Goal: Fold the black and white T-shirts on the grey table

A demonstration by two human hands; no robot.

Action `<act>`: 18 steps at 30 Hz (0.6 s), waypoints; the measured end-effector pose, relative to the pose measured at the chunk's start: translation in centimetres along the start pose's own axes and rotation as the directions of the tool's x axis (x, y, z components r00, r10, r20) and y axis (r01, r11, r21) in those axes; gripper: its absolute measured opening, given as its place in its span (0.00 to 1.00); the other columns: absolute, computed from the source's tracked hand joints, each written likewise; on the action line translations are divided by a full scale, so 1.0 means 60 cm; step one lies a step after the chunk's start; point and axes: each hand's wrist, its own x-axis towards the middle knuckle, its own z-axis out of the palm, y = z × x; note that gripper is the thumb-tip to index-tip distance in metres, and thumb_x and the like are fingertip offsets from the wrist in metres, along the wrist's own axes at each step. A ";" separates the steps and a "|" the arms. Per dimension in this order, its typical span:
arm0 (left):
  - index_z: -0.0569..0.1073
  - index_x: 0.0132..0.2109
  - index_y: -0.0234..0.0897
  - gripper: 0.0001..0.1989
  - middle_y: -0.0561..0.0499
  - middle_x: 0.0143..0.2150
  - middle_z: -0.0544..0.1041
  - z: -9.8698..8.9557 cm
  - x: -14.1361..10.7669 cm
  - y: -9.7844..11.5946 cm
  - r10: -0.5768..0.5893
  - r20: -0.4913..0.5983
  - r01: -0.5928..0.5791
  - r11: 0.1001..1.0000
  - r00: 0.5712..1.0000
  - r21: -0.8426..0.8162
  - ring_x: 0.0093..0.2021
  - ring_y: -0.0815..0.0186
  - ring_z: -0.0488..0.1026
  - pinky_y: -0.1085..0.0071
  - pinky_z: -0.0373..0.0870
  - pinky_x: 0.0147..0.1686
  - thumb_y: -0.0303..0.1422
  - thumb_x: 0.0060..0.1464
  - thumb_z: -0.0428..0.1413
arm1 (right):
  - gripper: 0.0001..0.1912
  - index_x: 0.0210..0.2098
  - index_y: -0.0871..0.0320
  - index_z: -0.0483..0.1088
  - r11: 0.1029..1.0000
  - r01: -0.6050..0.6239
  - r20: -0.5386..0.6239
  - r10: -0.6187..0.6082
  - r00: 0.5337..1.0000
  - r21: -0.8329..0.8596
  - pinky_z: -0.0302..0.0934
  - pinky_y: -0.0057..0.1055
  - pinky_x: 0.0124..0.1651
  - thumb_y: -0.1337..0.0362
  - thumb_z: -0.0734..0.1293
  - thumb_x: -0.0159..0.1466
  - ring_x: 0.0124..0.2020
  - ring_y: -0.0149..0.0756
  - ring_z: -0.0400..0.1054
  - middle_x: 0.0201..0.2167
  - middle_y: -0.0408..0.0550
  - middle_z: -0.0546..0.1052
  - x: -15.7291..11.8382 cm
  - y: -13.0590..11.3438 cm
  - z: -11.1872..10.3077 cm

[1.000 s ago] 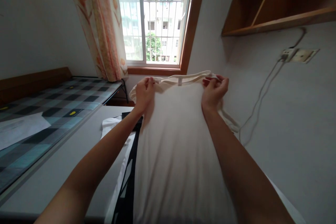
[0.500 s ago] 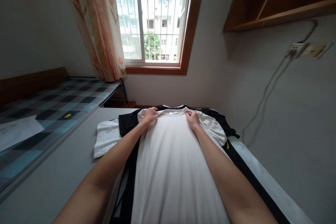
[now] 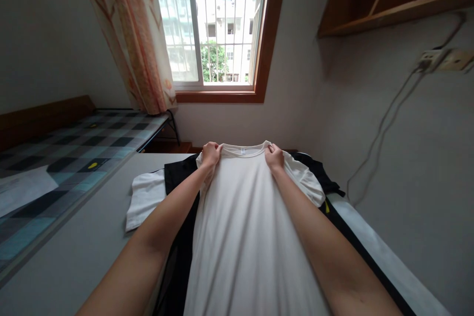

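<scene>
A white T-shirt (image 3: 246,217) stretches from its neckline at the far end down toward me, with long folds along its front. My left hand (image 3: 211,154) pinches it at the left side of the collar, and my right hand (image 3: 274,156) grips the right side of the collar. The collar is raised a little above the clothes beneath. Under it lie a black garment (image 3: 179,174) and, sticking out at the left, a white sleeve (image 3: 146,197). Black cloth also shows past my right forearm.
A grey-white table surface (image 3: 92,237) extends to the left. Beyond it is a bed with a checked cover (image 3: 111,131) and a paper sheet (image 3: 25,188). A curtain (image 3: 137,34) hangs by the window. At right are a wooden shelf (image 3: 400,12) and a cable (image 3: 377,133) on the wall.
Both hands have risen slightly with the collar between them. The white T-shirt's neckline has lifted and now hides the dark collar behind it. The view has shifted a little.
</scene>
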 end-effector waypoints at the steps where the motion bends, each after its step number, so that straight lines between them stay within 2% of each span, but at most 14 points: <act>1: 0.79 0.37 0.39 0.12 0.43 0.41 0.81 0.005 0.002 -0.001 -0.001 -0.003 0.001 1.000 1.000 0.015 0.42 0.57 0.77 0.67 0.68 0.41 0.40 0.60 0.54 | 0.20 0.52 0.60 0.70 0.999 0.021 0.021 -0.020 1.000 -0.046 0.61 0.30 0.54 0.63 0.58 0.64 0.57 0.42 0.68 0.54 0.56 0.74 -0.002 0.000 0.003; 3: 0.78 0.41 0.38 0.12 0.42 0.43 0.80 0.018 -0.001 -0.004 0.000 0.005 0.000 0.999 1.000 0.041 0.45 0.57 0.76 0.66 0.68 0.44 0.37 0.61 0.52 | 0.20 0.54 0.60 0.69 0.986 0.067 0.059 -0.058 0.997 -0.156 0.60 0.31 0.55 0.63 0.58 0.64 0.56 0.42 0.68 0.55 0.56 0.74 -0.008 0.007 0.010; 5: 0.76 0.48 0.37 0.13 0.40 0.46 0.79 0.031 -0.010 -0.008 0.013 0.010 -0.014 0.998 1.000 0.068 0.48 0.57 0.75 0.65 0.67 0.47 0.36 0.61 0.51 | 0.23 0.57 0.61 0.66 0.957 0.115 0.088 -0.095 0.992 -0.267 0.59 0.32 0.57 0.63 0.59 0.64 0.57 0.43 0.67 0.55 0.57 0.73 -0.015 0.019 0.017; 7: 0.69 0.57 0.35 0.18 0.39 0.49 0.77 0.040 -0.023 -0.011 0.056 -0.005 -0.055 0.993 0.998 0.101 0.50 0.56 0.73 0.63 0.65 0.51 0.34 0.61 0.50 | 0.27 0.61 0.64 0.62 0.919 0.157 0.108 -0.127 0.986 -0.361 0.58 0.33 0.58 0.64 0.59 0.63 0.56 0.44 0.67 0.54 0.59 0.74 -0.021 0.031 0.022; 9: 0.65 0.60 0.35 0.21 0.40 0.50 0.75 0.045 -0.035 -0.010 0.130 -0.012 -0.127 0.983 0.991 0.134 0.51 0.56 0.72 0.61 0.64 0.53 0.31 0.61 0.49 | 0.30 0.64 0.67 0.58 0.886 0.190 0.112 -0.156 0.981 -0.424 0.57 0.33 0.57 0.63 0.59 0.63 0.55 0.46 0.68 0.52 0.62 0.74 -0.026 0.037 0.025; 11: 0.67 0.58 0.38 0.19 0.41 0.52 0.74 0.048 -0.044 -0.008 0.209 0.005 -0.207 0.964 0.978 0.165 0.53 0.56 0.71 0.60 0.63 0.55 0.28 0.60 0.49 | 0.31 0.64 0.69 0.57 0.864 0.212 0.110 -0.181 0.977 -0.456 0.57 0.34 0.57 0.63 0.59 0.63 0.54 0.47 0.68 0.51 0.62 0.75 -0.030 0.039 0.026; 14: 0.76 0.44 0.40 0.11 0.44 0.59 0.70 0.049 -0.048 -0.009 0.287 0.018 -0.283 0.931 0.958 0.229 0.63 0.52 0.60 0.55 0.57 0.60 0.29 0.58 0.50 | 0.32 0.65 0.70 0.56 0.855 0.234 0.115 -0.205 0.972 -0.463 0.57 0.34 0.57 0.62 0.58 0.63 0.54 0.48 0.68 0.51 0.62 0.75 -0.031 0.038 0.025; 16: 0.78 0.37 0.40 0.09 0.46 0.62 0.68 0.050 -0.047 -0.013 0.291 0.019 -0.286 0.925 0.957 0.252 0.67 0.49 0.51 0.50 0.52 0.62 0.32 0.57 0.52 | 0.33 0.65 0.71 0.55 0.856 0.239 0.123 -0.205 0.971 -0.458 0.57 0.33 0.57 0.61 0.58 0.64 0.54 0.48 0.67 0.52 0.62 0.74 -0.030 0.038 0.024; 18: 0.78 0.38 0.41 0.09 0.47 0.61 0.69 0.051 -0.043 -0.019 0.265 0.034 -0.265 0.937 0.964 0.228 0.67 0.47 0.50 0.48 0.49 0.62 0.35 0.57 0.53 | 0.34 0.66 0.71 0.54 0.859 0.238 0.130 -0.201 0.971 -0.453 0.56 0.33 0.58 0.61 0.58 0.64 0.55 0.48 0.66 0.53 0.62 0.74 -0.029 0.038 0.024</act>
